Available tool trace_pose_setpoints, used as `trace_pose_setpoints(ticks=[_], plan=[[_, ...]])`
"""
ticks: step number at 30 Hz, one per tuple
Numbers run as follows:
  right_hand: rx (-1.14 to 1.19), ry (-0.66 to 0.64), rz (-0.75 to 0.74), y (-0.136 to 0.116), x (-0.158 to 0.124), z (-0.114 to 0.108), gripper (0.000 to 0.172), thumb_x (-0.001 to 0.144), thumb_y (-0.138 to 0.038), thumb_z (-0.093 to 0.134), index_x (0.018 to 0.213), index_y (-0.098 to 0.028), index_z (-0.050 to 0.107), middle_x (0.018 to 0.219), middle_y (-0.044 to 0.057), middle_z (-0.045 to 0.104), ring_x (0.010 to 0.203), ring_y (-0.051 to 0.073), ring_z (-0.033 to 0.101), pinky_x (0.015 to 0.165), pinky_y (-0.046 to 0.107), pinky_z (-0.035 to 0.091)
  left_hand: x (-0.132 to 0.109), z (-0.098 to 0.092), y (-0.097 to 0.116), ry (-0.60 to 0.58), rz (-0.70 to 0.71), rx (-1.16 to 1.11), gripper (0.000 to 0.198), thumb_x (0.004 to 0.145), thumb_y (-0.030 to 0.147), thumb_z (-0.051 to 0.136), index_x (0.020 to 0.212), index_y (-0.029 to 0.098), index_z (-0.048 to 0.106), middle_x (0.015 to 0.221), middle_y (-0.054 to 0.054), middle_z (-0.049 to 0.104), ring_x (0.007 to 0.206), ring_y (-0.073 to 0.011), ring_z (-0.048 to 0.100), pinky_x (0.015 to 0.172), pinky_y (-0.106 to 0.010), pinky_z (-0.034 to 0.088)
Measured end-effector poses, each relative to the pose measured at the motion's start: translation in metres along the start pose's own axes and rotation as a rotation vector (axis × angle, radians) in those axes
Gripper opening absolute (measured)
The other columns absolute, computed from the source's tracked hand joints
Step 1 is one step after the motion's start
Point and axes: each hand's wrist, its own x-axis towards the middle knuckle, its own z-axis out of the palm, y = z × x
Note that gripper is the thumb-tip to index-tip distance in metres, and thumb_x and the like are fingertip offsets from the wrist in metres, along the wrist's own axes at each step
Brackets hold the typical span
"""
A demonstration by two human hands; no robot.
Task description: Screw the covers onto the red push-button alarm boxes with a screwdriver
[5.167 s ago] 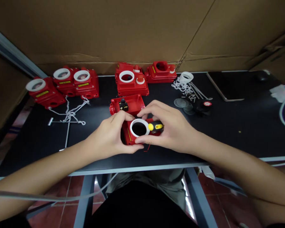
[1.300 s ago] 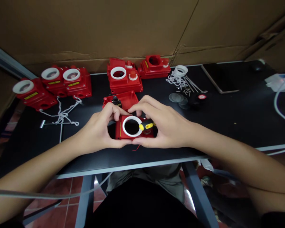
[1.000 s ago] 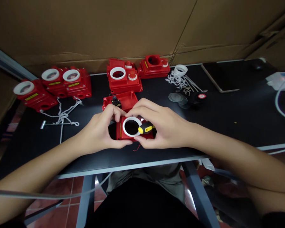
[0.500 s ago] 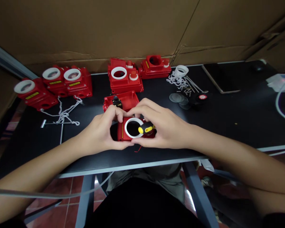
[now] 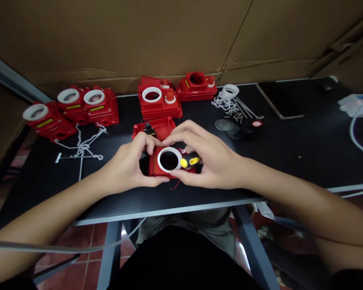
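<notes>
A red plastic cover with a white ring (image 5: pixel 168 160) round its dark opening sits above the black table (image 5: pixel 290 153), between both hands. My left hand (image 5: pixel 128 167) grips its left side, thumb below and fingers curled over the top edge. My right hand (image 5: pixel 210 159) wraps the right side and holds a small black and yellow screwdriver (image 5: pixel 190 161) against the cover. Just behind lies an open red box base (image 5: pixel 157 128) with a black part inside.
Three closed red boxes (image 5: pixel 74 110) with white rings stand at the back left, two more red units (image 5: pixel 177 94) at the back centre. White cord with a metal pin (image 5: pixel 83 147) lies left. Clear discs, screws and a white ring (image 5: pixel 234 114) lie right, with a dark tablet (image 5: pixel 282 100) beyond.
Both hands kept hold of the cover. The screwdriver's yellow tip shifted slightly right, away from the white ring. The view moved a little.
</notes>
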Motion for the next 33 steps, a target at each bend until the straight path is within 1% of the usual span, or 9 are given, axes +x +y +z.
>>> trace_pose_setpoints(ticks=[4, 6, 10, 14, 18, 23, 27, 30, 33], plan=[[-0.074, 0.004, 0.110, 0.002, -0.003, 0.003, 0.074, 0.102, -0.070, 0.106, 0.151, -0.023, 0.078, 0.129, 0.008, 0.081, 0.096, 0.019, 0.076, 0.071, 0.030, 0.062, -0.001, 0.002, 0.000, -0.007, -0.018, -0.003, 0.067, 0.100, 0.053, 0.111, 0.112, 0.032, 0.048, 0.145, -0.014, 0.092, 0.131, -0.0335, 0.093, 0.107, -0.043, 0.073], [-0.058, -0.010, 0.100, 0.002, -0.002, 0.004, 0.065, 0.103, -0.056, 0.105, 0.151, -0.022, 0.077, 0.126, 0.006, 0.081, 0.096, 0.019, 0.077, 0.074, 0.030, 0.064, -0.001, 0.002, 0.001, -0.008, -0.021, 0.010, 0.067, 0.101, 0.053, 0.110, 0.111, 0.032, 0.048, 0.142, -0.013, 0.092, 0.129, -0.0329, 0.093, 0.105, -0.043, 0.073], [0.067, -0.068, -0.019, 0.003, 0.002, 0.001, 0.060, 0.102, -0.012, 0.083, 0.161, -0.019, 0.072, 0.155, 0.015, 0.085, 0.137, 0.025, 0.085, 0.108, 0.036, 0.074, 0.000, 0.001, 0.000, 0.010, -0.014, 0.064, 0.066, 0.102, 0.056, 0.109, 0.113, 0.032, 0.049, 0.132, -0.007, 0.088, 0.116, -0.0273, 0.091, 0.099, -0.037, 0.072], [0.116, -0.141, -0.098, 0.002, 0.004, -0.004, 0.054, 0.109, -0.004, 0.070, 0.160, -0.021, 0.073, 0.161, 0.017, 0.084, 0.147, 0.025, 0.084, 0.115, 0.039, 0.073, 0.001, -0.001, 0.002, -0.002, 0.009, 0.121, 0.066, 0.104, 0.058, 0.108, 0.112, 0.031, 0.048, 0.130, -0.006, 0.087, 0.109, -0.0244, 0.088, 0.094, -0.035, 0.070], [-0.001, -0.067, 0.058, -0.003, 0.001, -0.003, 0.056, 0.109, -0.032, 0.092, 0.160, -0.021, 0.073, 0.155, 0.018, 0.079, 0.132, 0.028, 0.084, 0.093, 0.038, 0.073, 0.001, -0.003, 0.005, 0.002, 0.025, 0.129, 0.065, 0.106, 0.053, 0.106, 0.112, 0.032, 0.045, 0.138, -0.010, 0.092, 0.123, -0.0281, 0.092, 0.100, -0.037, 0.070], [-0.182, -0.107, 0.294, -0.008, 0.000, 0.001, 0.067, 0.102, -0.070, 0.105, 0.141, -0.023, 0.076, 0.138, 0.010, 0.076, 0.092, 0.018, 0.072, 0.070, 0.031, 0.052, 0.001, -0.003, 0.006, -0.005, 0.046, 0.104, 0.062, 0.108, 0.048, 0.105, 0.112, 0.032, 0.044, 0.143, -0.012, 0.094, 0.129, -0.0297, 0.093, 0.102, -0.039, 0.071], [-0.108, -0.092, 0.148, -0.005, -0.002, -0.001, 0.048, 0.109, -0.041, 0.094, 0.150, -0.024, 0.078, 0.140, 0.012, 0.076, 0.105, 0.022, 0.077, 0.082, 0.035, 0.065, 0.001, -0.001, 0.003, 0.027, 0.094, 0.130, 0.061, 0.108, 0.050, 0.105, 0.112, 0.032, 0.047, 0.139, -0.011, 0.094, 0.124, -0.0300, 0.093, 0.099, -0.039, 0.071], [-0.025, -0.127, 0.025, -0.001, -0.004, -0.004, 0.057, 0.106, -0.016, 0.081, 0.162, -0.028, 0.078, 0.151, 0.013, 0.074, 0.116, 0.022, 0.079, 0.096, 0.039, 0.072, 0.001, -0.001, 0.003, 0.021, 0.055, 0.146, 0.064, 0.103, 0.052, 0.108, 0.112, 0.032, 0.048, 0.138, -0.010, 0.093, 0.123, -0.0308, 0.093, 0.099, -0.040, 0.073], [-0.005, -0.148, 0.026, -0.001, -0.004, -0.005, 0.065, 0.107, -0.016, 0.080, 0.170, -0.028, 0.073, 0.155, 0.014, 0.073, 0.123, 0.024, 0.081, 0.101, 0.041, 0.074, 0.001, -0.003, 0.005, -0.015, -0.032, 0.153, 0.068, 0.098, 0.052, 0.111, 0.110, 0.032, 0.047, 0.140, -0.011, 0.093, 0.128, -0.0333, 0.094, 0.103, -0.042, 0.074]])
